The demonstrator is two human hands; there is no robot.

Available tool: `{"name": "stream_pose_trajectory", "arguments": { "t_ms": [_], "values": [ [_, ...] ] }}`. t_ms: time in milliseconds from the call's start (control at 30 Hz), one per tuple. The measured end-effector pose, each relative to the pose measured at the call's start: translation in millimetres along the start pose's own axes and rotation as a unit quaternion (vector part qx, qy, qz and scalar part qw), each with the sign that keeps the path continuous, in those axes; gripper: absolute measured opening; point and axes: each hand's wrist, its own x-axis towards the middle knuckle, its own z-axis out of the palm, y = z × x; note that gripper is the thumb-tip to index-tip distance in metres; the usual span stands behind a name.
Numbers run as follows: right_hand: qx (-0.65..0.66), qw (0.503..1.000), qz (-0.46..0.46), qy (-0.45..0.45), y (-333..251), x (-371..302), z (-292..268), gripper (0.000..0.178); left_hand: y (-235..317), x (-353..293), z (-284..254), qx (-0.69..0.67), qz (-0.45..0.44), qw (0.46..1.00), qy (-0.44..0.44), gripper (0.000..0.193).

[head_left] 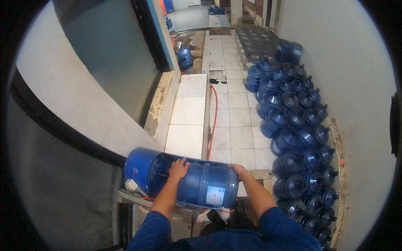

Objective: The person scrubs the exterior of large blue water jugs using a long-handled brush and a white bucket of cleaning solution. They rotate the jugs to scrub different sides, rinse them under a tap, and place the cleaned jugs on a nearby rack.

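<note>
A large blue water jug point(200, 180) lies on its side in front of me, its neck toward the left and a white label on its side. It rests in a blue half-cylinder trough point(140, 169) that has a round closed part at its left end. My left hand point(179, 169) presses on the jug's shoulder, close to the neck, with its fingers curved over the top. At the other end, my right hand point(240, 170) grips the edge of the jug's base; some of its fingers are hidden behind it.
Rows of blue water jugs point(289, 138) stand along the right wall. A white tiled ledge point(187, 108) runs ahead on the left, with a red hose point(215, 121) beside it on the tiled floor. One more jug point(184, 57) stands farther off. A white plug-like box point(132, 185) sits by the trough.
</note>
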Motion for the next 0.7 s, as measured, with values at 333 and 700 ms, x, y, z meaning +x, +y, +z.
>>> {"name": "stream_pose_trajectory", "arguments": {
  "t_ms": [333, 700],
  "values": [
    [-0.186, 0.905, -0.327, 0.198, 53, -56, 16, 0.074, -33, -41, -7, 0.001, 0.118, 0.992, 0.032, 0.058],
    [-0.339, 0.742, -0.563, 0.136, 196, -64, 9, 0.114, -56, -140, -42, 0.054, 0.048, 0.989, -0.125, 0.055]
  ]
}}
